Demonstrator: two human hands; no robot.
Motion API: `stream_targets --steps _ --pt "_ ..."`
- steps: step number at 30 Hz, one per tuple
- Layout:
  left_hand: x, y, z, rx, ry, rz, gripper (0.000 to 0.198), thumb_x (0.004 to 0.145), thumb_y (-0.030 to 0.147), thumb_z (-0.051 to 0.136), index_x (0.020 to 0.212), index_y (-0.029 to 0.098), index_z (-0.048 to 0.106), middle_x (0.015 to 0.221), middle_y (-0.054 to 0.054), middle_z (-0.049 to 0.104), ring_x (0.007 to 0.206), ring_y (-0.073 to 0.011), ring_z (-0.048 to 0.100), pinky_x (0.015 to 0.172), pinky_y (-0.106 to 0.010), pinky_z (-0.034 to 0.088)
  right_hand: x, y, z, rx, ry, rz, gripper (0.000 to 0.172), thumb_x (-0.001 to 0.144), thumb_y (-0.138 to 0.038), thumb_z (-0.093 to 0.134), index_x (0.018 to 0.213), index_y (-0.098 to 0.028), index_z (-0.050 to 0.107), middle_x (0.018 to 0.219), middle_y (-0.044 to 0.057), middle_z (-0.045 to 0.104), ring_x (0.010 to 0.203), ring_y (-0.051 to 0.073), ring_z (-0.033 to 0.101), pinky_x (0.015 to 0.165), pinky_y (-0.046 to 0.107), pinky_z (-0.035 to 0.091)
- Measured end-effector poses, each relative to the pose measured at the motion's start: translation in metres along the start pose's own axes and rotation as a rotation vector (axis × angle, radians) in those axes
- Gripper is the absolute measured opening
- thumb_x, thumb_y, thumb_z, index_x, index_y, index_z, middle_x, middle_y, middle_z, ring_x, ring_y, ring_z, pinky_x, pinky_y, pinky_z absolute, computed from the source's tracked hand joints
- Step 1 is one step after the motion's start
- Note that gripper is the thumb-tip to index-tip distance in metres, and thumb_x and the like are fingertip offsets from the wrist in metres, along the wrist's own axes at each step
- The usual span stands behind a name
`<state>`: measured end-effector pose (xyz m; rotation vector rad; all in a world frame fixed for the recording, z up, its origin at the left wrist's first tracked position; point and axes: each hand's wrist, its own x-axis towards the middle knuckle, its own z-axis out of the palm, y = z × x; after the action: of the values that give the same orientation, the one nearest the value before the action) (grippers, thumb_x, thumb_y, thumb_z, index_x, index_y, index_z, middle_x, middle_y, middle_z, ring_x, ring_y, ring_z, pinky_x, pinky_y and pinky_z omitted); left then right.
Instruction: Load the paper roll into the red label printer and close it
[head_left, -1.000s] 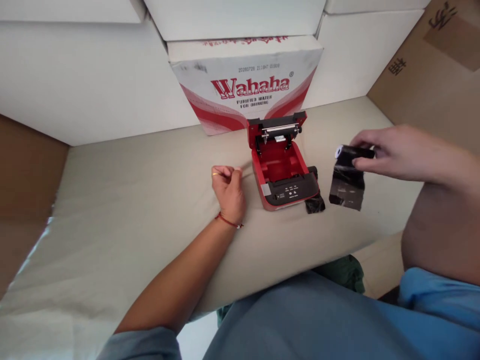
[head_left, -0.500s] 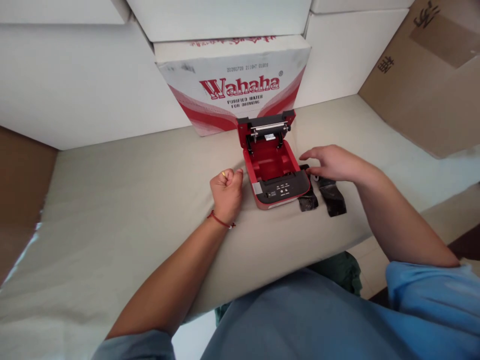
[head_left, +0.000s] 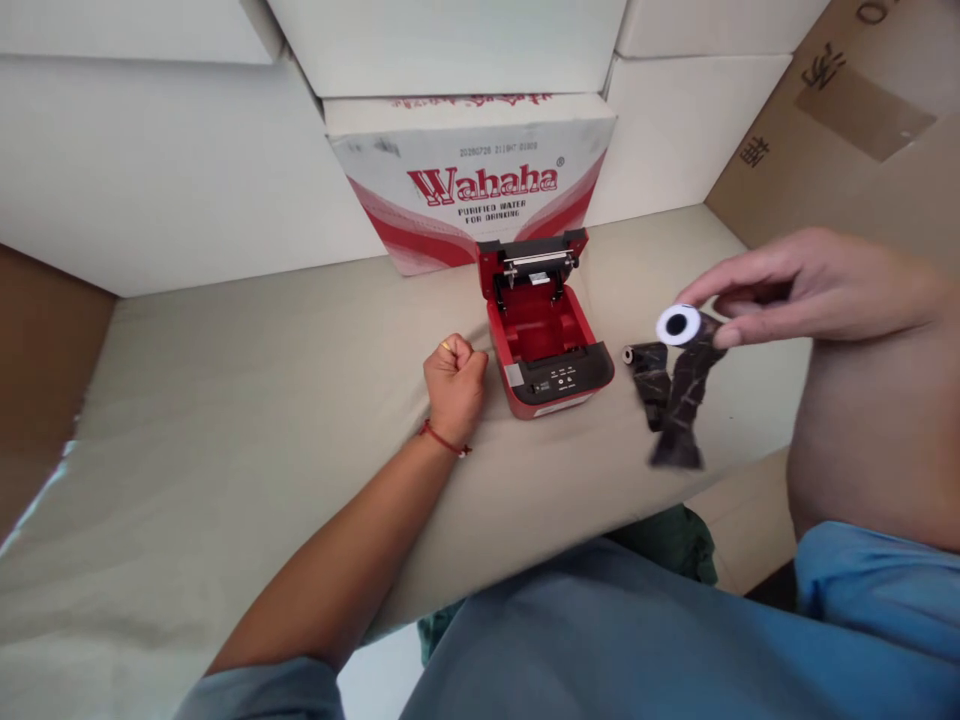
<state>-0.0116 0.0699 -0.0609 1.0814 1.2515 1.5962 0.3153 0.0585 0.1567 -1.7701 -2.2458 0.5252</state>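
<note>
While the left hand (head_left: 455, 385) is resting on the cloth-covered table (head_left: 262, 450) in a closed fist, nothing showing in it, the right hand (head_left: 817, 285) is pinching a black roll (head_left: 692, 330) between thumb and fingers. From where I'm standing, the roll's white end, dark hole in the middle, is pointing left, away from the palm. Its loose black strip is hanging below the fingers; can't tell if the tip is touching the cloth. Second roll (head_left: 651, 372), smaller, is lying on the table just left of that strip, partly hidden behind it, own strip trailing down. Red printer (head_left: 541, 335) is sitting between the two hands, lid standing up at the back, red bay showing. Fist is sitting just beside the printer's left wall; can't tell if they're touching. Right hand is staying clear of the printer's right side, with the second roll lying in between. Wahaha carton (head_left: 480, 190) is standing behind the raised lid, white boxes (head_left: 150, 170) are lining the back
</note>
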Motion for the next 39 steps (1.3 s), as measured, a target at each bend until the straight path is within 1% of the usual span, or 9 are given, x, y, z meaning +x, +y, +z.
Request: stream_targets --steps 1,3,9,13,16,25,30,35,39 --pt "0.001 0.0 0.0 -0.007 0.01 0.012 0.034 0.079 0.026 0.073 0.071 0.025 0.04 0.062 0.008 0.038 0.057 -0.0105 0.033 0.055 -0.026 0.028 0.008 -0.012 -0.005 0.049 -0.24 -0.066 0.038 0.098 -0.058 0.076 0.119 -0.03 0.091 0.074 -0.005 0.079 0.057 0.008 0.06 0.063 0.032 0.044" --pt "0.001 0.003 0.0 -0.011 0.044 0.048 0.026 0.089 0.035 0.07 0.081 0.026 0.047 0.068 0.006 0.045 0.059 -0.0123 0.04 0.058 -0.027 0.035 0.028 -0.038 -0.001 0.091 -0.402 -0.193 0.04 0.096 -0.044 0.079 0.132 -0.03 0.086 0.093 -0.003 0.086 0.069 0.011 0.069 0.069 0.03 0.049" --pt "-0.015 0.024 -0.001 0.159 0.14 0.37 0.025 0.106 0.047 0.064 0.096 0.024 0.065 0.102 -0.004 0.061 0.099 -0.0213 0.061 0.096 -0.038 0.052 0.065 -0.087 0.068 -0.206 -0.237 -0.286 0.04 0.099 -0.021 0.069 0.137 -0.024 0.082 0.132 0.008 0.085 0.116 0.028 0.078 0.097 0.036 0.054" --pt "-0.039 0.044 0.002 0.378 -0.098 0.859 0.025 0.111 0.034 0.051 0.128 0.029 0.07 0.122 -0.008 0.07 0.124 -0.0279 0.067 0.11 -0.049 0.052 0.071 -0.091 0.092 -0.393 -0.205 -0.232 0.043 0.101 -0.023 0.065 0.142 -0.027 0.077 0.132 0.011 0.085 0.114 0.032 0.078 0.087 0.037 0.052" --pt "-0.057 0.057 0.008 0.522 -0.263 1.093 0.037 0.106 0.031 0.059 0.142 0.028 0.067 0.121 -0.008 0.08 0.122 -0.0289 0.074 0.108 -0.048 0.05 0.075 -0.09 0.096 -0.436 -0.18 -0.213 0.046 0.101 -0.025 0.063 0.145 -0.03 0.075 0.126 0.01 0.086 0.11 0.032 0.079 0.078 0.035 0.048" --pt "-0.071 0.064 0.017 0.762 -0.419 1.042 0.039 0.103 0.019 0.066 0.142 0.023 0.07 0.127 -0.01 0.087 0.121 -0.0285 0.079 0.103 -0.047 0.044 0.085 -0.095 0.108 -0.508 -0.223 -0.213 0.043 0.099 -0.021 0.062 0.139 -0.025 0.077 0.117 0.014 0.086 0.104 0.034 0.08 0.073 0.036 0.046" --pt "-0.071 0.061 0.015 0.807 -0.398 1.067 0.038 0.105 0.018 0.064 0.141 0.025 0.071 0.127 -0.009 0.087 0.121 -0.0281 0.077 0.103 -0.047 0.044 0.068 -0.082 0.09 -0.303 -0.197 -0.257 0.038 0.103 -0.029 0.064 0.138 -0.025 0.079 0.125 0.01 0.086 0.109 0.03 0.079 0.087 0.037 0.054" --pt "-0.074 0.061 0.018 0.807 -0.419 1.001 0.049 0.105 0.018 0.063 0.154 0.024 0.065 0.13 -0.01 0.085 0.122 -0.0284 0.075 0.106 -0.048 0.043 0.058 -0.056 0.058 0.092 0.219 -0.142 0.037 0.112 -0.042 0.054 0.115 -0.02 0.085 0.112 0.01 0.087 0.099 0.024 0.077 0.091 0.038 0.056" --pt "-0.075 0.061 0.02 0.858 -0.387 1.047 0.043 0.104 0.02 0.066 0.146 0.025 0.07 0.127 -0.01 0.084 0.12 -0.0281 0.073 0.108 -0.048 0.041 0.082 -0.044 0.07 0.126 0.401 -0.067 0.046 0.116 -0.044 0.049 0.146 -0.018 0.071 0.139 0.017 0.08 0.119 0.023 0.076 0.099 0.036 0.056"
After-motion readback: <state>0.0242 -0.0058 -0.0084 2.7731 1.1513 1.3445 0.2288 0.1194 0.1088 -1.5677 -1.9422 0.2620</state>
